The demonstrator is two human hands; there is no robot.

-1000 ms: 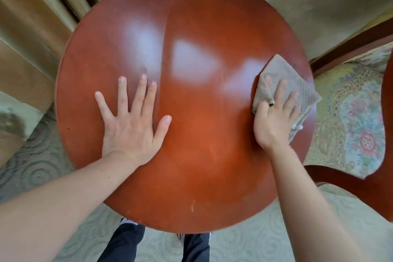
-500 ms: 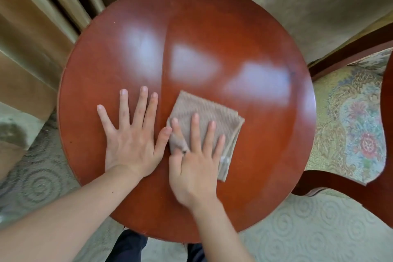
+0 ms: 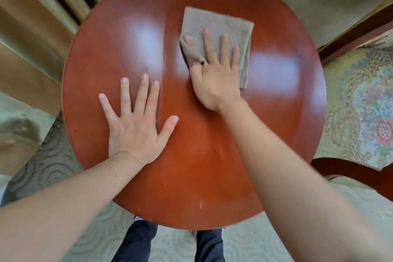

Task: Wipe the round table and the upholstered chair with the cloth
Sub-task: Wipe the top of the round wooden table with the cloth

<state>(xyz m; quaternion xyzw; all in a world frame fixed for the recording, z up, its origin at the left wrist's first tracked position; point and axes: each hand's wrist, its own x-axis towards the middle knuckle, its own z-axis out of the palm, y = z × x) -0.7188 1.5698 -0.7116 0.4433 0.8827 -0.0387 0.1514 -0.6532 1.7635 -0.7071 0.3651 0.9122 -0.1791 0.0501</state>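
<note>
The round table (image 3: 212, 166) has a glossy reddish-brown wooden top that fills the middle of the view. A folded beige cloth (image 3: 212, 21) lies on its far middle part. My right hand (image 3: 214, 70) presses flat on the cloth with fingers spread, thumb tucked along its left edge. My left hand (image 3: 136, 121) rests palm-down on the bare wood at the left, fingers apart, holding nothing. The upholstered chair (image 3: 359, 100) stands at the right, its floral seat partly hidden behind the table's rim.
Gold-brown curtains (image 3: 42, 17) hang at the far left. The chair's dark wooden frame (image 3: 348, 172) curves close to the table's right edge. Patterned pale carpet (image 3: 53, 166) covers the floor, and my dark trouser legs (image 3: 136, 244) show below the near rim.
My right hand slid the cloth from the table's right edge to beside my left hand, then away to the far middle. My left hand stayed planted.
</note>
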